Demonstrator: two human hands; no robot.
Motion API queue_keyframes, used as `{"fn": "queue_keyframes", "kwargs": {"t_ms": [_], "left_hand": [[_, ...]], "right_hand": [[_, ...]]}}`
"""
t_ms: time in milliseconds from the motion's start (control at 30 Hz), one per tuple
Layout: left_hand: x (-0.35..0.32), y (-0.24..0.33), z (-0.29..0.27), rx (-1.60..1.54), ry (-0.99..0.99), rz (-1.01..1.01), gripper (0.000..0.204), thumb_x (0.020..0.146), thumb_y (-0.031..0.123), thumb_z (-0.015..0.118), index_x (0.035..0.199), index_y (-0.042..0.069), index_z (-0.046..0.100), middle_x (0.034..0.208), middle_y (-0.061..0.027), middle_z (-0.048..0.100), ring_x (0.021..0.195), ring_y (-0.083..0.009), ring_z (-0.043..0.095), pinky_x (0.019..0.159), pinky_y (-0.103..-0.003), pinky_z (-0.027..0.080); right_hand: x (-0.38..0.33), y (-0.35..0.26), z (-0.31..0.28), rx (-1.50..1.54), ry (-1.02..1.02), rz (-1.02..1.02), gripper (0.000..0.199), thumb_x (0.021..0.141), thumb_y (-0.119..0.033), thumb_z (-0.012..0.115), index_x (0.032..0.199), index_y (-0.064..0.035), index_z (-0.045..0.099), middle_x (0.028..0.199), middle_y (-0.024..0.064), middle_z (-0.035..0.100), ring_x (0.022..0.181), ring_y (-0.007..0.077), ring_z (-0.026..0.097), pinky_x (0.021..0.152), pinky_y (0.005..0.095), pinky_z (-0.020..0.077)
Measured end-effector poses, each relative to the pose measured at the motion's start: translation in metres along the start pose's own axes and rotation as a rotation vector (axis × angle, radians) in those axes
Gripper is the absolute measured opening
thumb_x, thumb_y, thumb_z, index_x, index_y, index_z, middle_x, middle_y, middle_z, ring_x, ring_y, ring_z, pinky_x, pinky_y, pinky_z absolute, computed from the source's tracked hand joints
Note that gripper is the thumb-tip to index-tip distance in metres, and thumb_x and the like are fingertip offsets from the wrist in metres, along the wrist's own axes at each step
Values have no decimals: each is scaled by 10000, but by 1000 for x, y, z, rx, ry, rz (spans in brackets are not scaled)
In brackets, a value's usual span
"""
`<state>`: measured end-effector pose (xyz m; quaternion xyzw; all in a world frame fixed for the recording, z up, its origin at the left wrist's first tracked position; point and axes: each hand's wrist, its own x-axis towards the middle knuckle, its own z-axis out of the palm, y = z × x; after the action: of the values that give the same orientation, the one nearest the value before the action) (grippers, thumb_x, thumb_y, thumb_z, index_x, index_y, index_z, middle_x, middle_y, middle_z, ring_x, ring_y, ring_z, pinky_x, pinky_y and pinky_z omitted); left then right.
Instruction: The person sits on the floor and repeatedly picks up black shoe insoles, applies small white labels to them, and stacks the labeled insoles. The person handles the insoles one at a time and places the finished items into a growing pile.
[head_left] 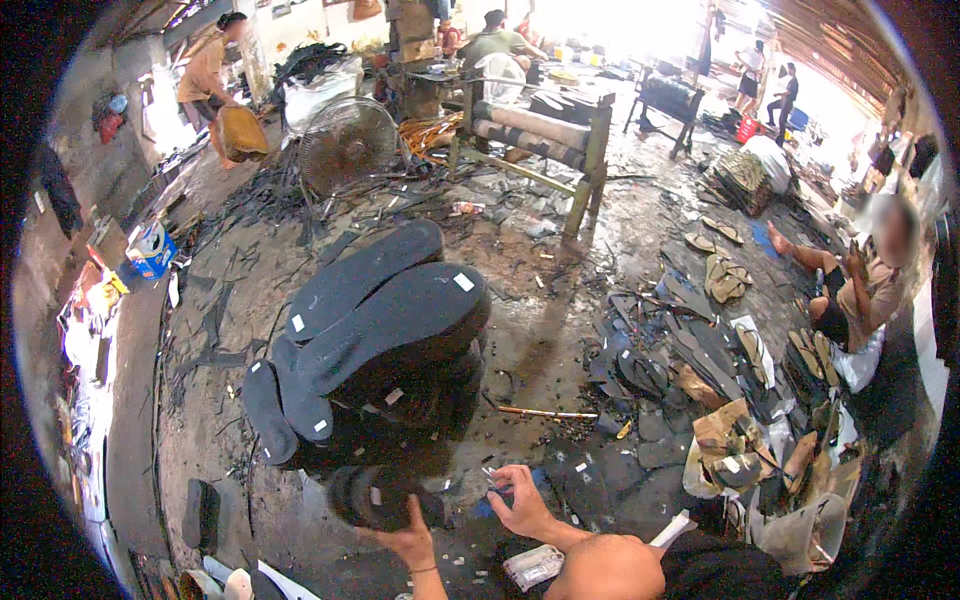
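Observation:
My left hand is at the lower middle, its thumb up and fingers bent against a dark, blurred shoe sole with a pale tag. To its right, my right hand is closed round a small dark object with a thin metal tip; its kind is too small to tell. Just beyond both hands stands a heap of large black soles, stacked and leaning on each other, several with small white tags. A blue-and-dark patch lies on the floor beside my right hand. A white packet rests close to my right forearm.
A thin stick lies ahead. Sandals and soles are piled at right, near a seated person. A fan and wooden bench stand farther off. A single black sole lies left. Other people work behind.

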<state>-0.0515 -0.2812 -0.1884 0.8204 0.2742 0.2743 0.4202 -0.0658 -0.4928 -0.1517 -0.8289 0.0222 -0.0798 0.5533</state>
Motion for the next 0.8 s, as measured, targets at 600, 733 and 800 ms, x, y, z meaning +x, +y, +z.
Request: {"fn": "queue_keyframes", "kwargs": {"t_ms": [600,733,800], "left_hand": [[-27,22,-51,-763,-681,-626,872,889,396,801,1445,-40,290,1365,-162,531,1240,-248,527,1043,-380,463],[2,73,-101,-796,-645,-621,711,880,226,806,1435,22,412,1287,-107,620,1165,-237,596,1031,-402,479],[37,80,-131,-677,-585,-481,737,853,204,836,1414,-4,407,1258,-121,622,1152,-228,591,1033,-398,479]], "right_hand": [[-4,-13,0,-313,-757,80,1000,793,-387,870,1520,25,319,1517,229,411,1378,374,457,1141,449,405],[14,-41,20,276,-1013,417,1145,703,-445,917,1510,87,303,1465,261,489,1397,361,442,1190,448,328],[34,-55,30,180,-1164,253,1165,693,-370,930,1530,78,254,1476,235,473,1384,335,450,1166,437,358]]}}
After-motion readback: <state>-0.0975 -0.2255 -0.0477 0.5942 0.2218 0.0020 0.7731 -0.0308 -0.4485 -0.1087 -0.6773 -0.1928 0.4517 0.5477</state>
